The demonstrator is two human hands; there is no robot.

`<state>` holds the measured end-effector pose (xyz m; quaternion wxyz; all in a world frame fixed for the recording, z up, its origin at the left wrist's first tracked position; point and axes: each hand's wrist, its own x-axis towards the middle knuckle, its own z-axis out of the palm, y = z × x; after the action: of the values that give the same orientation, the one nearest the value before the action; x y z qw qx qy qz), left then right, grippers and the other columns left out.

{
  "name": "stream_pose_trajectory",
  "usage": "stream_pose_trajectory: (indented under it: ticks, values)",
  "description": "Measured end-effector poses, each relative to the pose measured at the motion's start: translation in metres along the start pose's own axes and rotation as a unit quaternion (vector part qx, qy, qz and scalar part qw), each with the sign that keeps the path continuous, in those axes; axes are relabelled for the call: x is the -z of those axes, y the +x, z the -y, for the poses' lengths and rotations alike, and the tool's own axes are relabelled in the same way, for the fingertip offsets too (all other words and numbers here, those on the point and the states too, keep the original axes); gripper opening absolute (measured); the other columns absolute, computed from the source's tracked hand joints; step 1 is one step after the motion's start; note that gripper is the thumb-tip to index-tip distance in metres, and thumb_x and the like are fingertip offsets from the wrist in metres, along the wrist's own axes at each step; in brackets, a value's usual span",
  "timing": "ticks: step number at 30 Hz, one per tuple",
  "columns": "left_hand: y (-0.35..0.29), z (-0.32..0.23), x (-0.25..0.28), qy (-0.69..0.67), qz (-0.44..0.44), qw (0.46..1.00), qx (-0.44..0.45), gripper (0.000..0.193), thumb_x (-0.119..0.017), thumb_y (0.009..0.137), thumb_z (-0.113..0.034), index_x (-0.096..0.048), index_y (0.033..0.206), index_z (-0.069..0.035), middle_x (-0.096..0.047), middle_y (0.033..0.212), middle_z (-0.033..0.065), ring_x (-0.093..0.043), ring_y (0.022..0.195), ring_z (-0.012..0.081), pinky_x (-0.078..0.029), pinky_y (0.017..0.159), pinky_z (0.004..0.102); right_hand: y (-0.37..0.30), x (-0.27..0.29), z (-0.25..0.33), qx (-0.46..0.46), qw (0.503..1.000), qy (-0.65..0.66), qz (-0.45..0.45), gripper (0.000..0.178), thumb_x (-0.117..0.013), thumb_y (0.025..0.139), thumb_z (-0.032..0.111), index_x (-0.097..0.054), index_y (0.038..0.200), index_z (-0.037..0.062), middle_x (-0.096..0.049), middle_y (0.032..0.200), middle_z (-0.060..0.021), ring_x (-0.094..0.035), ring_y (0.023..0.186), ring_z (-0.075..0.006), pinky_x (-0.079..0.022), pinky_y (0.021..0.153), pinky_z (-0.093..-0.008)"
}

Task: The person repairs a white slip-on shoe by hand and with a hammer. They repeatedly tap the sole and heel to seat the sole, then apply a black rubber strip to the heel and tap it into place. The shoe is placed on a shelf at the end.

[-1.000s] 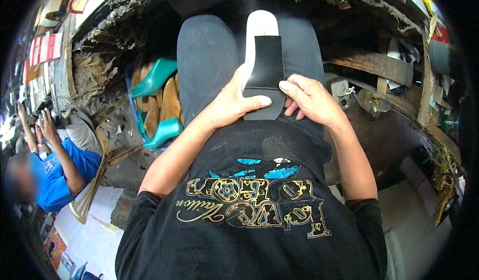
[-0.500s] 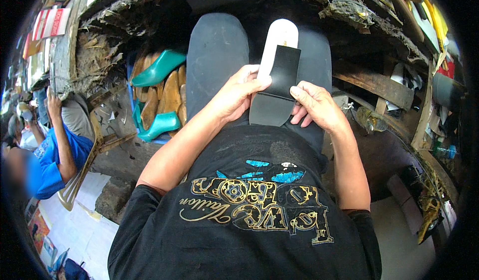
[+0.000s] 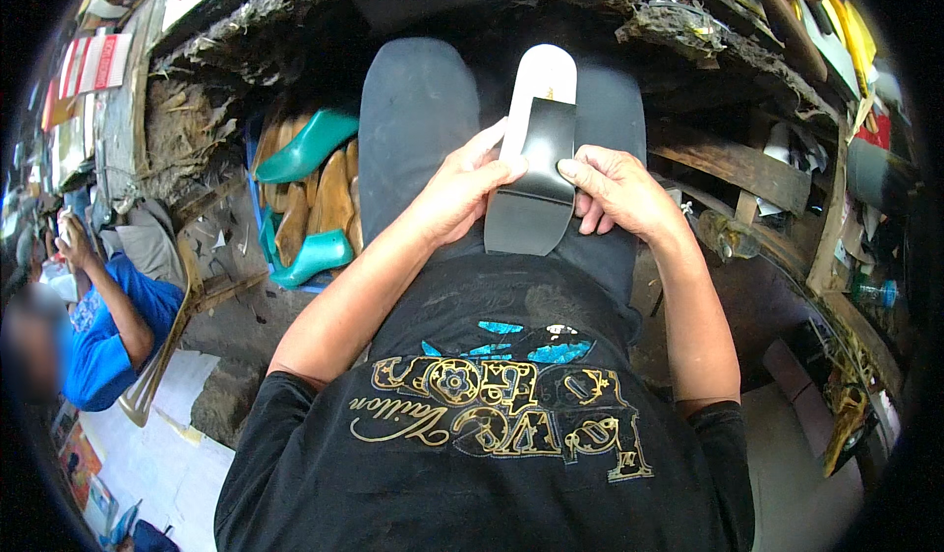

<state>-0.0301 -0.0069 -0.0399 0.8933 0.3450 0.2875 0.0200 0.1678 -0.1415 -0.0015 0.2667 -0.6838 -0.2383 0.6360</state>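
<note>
Above my lap I hold a slipper, made of a white insole (image 3: 547, 66) and a smooth black upper (image 3: 551, 135) lying across it. The white toe end points away from me, while a dull black flared part (image 3: 529, 223) reaches toward my shirt. My left hand (image 3: 462, 190) grips the left edge, thumb on top and fingers underneath. On the right edge, my right hand (image 3: 621, 194) pinches the black upper with the thumb on top. Its other fingers are curled, partly hidden below the piece.
Left of my knees, a blue crate (image 3: 264, 203) holds wooden shoe lasts (image 3: 330, 196) and green shoe lasts (image 3: 307, 147). A cluttered, ragged-edged bench (image 3: 324, 11) runs beyond my knees. At far left, a person in a blue shirt (image 3: 123, 331) sits on a chair. A wooden plank (image 3: 733, 169) lies right.
Both hands have brought the slipper slightly left and toward me. The black upper now catches light and looks bent across the insole. The person at left has moved their hands.
</note>
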Motion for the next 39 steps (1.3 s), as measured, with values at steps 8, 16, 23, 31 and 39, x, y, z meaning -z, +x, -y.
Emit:
stream_pose_trajectory:
  ticks: [8,16,23,31,39]
  values:
    - [0.009,0.01,-0.002,0.062,-0.013,0.995,-0.079,0.068,-0.066,0.101,-0.025,-0.038,0.157,0.0,-0.055,0.148,0.0133,-0.052,0.135,0.0208,-0.039,0.114,0.0357,0.006,0.008,0.013,-0.016,0.999,-0.037,-0.011,0.038,-0.059,0.105,0.044,-0.061,0.089,0.0098,-0.064,0.065,0.0003,-0.068,0.053,-0.0112,-0.05,0.042,-0.0227]
    - [0.015,0.013,-0.007,0.151,-0.074,0.982,-0.083,0.057,-0.059,0.104,-0.02,-0.043,0.155,0.0,-0.058,0.143,0.0115,-0.055,0.129,0.0189,-0.041,0.111,0.0338,0.018,0.008,0.011,-0.045,0.999,0.016,-0.014,0.041,-0.069,0.098,0.045,-0.064,0.088,0.0058,-0.064,0.064,-0.0032,-0.064,0.048,-0.0108,-0.049,0.04,-0.0232]
    - [0.018,0.006,-0.005,0.136,-0.075,0.985,-0.081,0.054,-0.06,0.102,-0.018,-0.047,0.152,-0.001,-0.062,0.138,0.0107,-0.058,0.123,0.0169,-0.044,0.107,0.0335,0.021,0.017,0.019,-0.06,0.998,-0.03,0.015,0.048,-0.068,0.096,0.051,-0.067,0.107,0.0033,-0.067,0.072,-0.0055,-0.069,0.055,-0.0157,-0.052,0.041,-0.0281]
    - [0.037,0.002,0.0,0.292,-0.124,0.944,-0.09,0.046,-0.064,0.101,-0.029,-0.062,0.141,-0.008,-0.071,0.122,0.0088,-0.065,0.105,0.0146,-0.051,0.094,0.0311,0.036,0.021,0.027,-0.027,0.999,-0.01,-0.026,0.042,-0.069,0.098,0.044,-0.064,0.099,0.0025,-0.067,0.068,-0.0043,-0.069,0.053,-0.0143,-0.053,0.04,-0.0254]
    - [0.036,0.005,0.002,0.226,-0.131,0.961,-0.09,0.041,-0.062,0.102,-0.028,-0.066,0.136,-0.005,-0.072,0.116,0.0066,-0.065,0.102,0.0125,-0.051,0.091,0.0294,0.039,0.018,0.033,-0.048,0.998,-0.003,-0.033,0.046,-0.069,0.097,0.047,-0.065,0.101,0.001,-0.067,0.067,-0.0056,-0.068,0.051,-0.0143,-0.051,0.039,-0.0258]
